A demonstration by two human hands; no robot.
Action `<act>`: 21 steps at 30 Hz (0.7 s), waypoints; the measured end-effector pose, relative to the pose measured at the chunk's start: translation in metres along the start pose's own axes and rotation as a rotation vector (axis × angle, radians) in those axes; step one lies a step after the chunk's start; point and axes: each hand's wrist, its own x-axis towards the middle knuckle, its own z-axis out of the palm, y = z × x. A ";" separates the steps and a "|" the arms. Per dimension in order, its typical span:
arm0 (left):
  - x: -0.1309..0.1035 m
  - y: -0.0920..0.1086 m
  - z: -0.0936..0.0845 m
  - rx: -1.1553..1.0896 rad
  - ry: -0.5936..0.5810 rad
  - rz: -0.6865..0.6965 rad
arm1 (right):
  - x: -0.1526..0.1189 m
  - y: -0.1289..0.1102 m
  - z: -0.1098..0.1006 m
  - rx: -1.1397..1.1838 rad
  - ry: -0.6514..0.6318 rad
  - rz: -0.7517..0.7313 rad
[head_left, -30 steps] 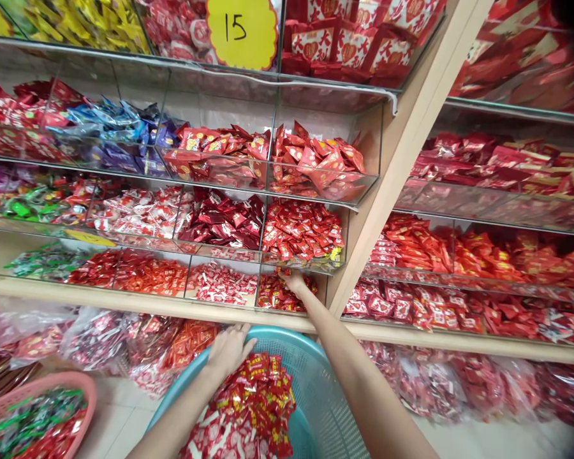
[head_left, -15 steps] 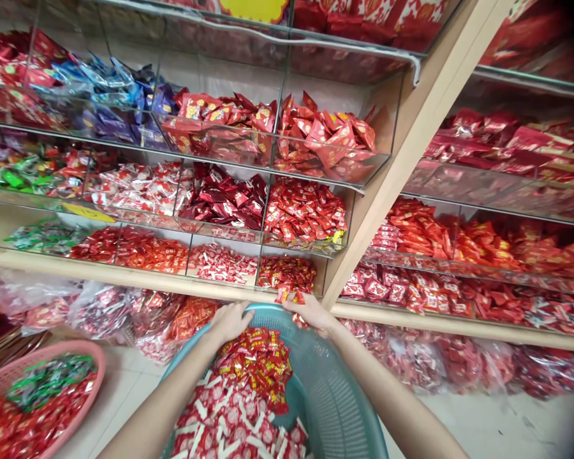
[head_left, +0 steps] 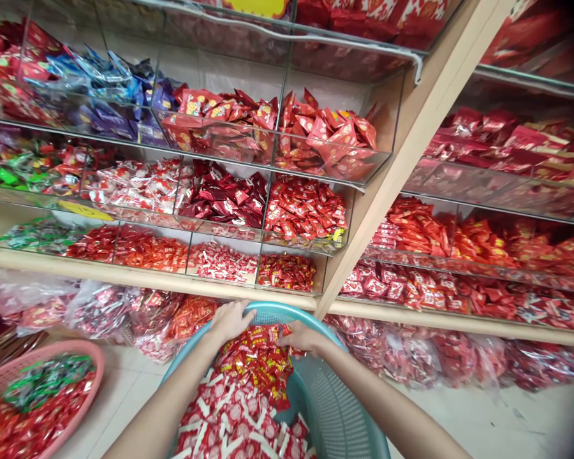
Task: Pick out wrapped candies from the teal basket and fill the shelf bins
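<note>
A teal plastic basket point(head_left: 337, 395) holds a pile of red packets with yellow print point(head_left: 256, 360) and, nearer me, red-and-white wrapped sweets point(head_left: 239, 414). My left hand point(head_left: 230, 320) grips the basket's far rim, left of centre, its fingers closed over the edge. Inside the rim, my right hand point(head_left: 300, 336) is at the right side of the red-and-yellow pile, fingers bent around some of those packets. Part of its fingers is hidden among the packets. Just beyond the basket, a low shelf compartment holds similar small red packets point(head_left: 286, 272).
Shelves with clear dividers point(head_left: 229, 153) hold many wrapped sweets beyond the basket. A slanting wooden post point(head_left: 387, 185) stands at right. Filled plastic bags point(head_left: 100, 306) lie below the bottom shelf. A pink basket point(head_left: 98, 376) with green and red sweets is at lower left.
My right hand has moved from over the far rim, with red packets in it, down into the basket onto the pile. My left hand remains on the rim.
</note>
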 end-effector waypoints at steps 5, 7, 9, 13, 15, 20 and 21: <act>-0.001 0.000 -0.001 -0.013 -0.004 0.007 | -0.001 -0.012 -0.002 0.080 -0.040 0.132; -0.001 -0.001 0.000 -0.001 0.007 0.013 | -0.002 -0.014 -0.006 0.075 -0.037 0.127; 0.000 -0.001 0.001 0.011 0.016 0.017 | -0.004 -0.014 -0.009 0.044 -0.027 0.109; 0.001 0.000 0.002 0.020 0.010 0.006 | -0.002 -0.016 -0.014 -0.205 0.059 -0.003; 0.002 0.001 0.003 0.019 0.014 -0.003 | 0.000 -0.022 -0.014 -0.447 0.140 -0.086; 0.005 0.001 0.002 -0.032 -0.001 -0.040 | 0.009 -0.053 -0.004 -0.894 0.195 -0.050; 0.005 0.001 0.002 -0.043 -0.005 -0.045 | 0.012 -0.060 -0.001 -0.936 0.173 -0.034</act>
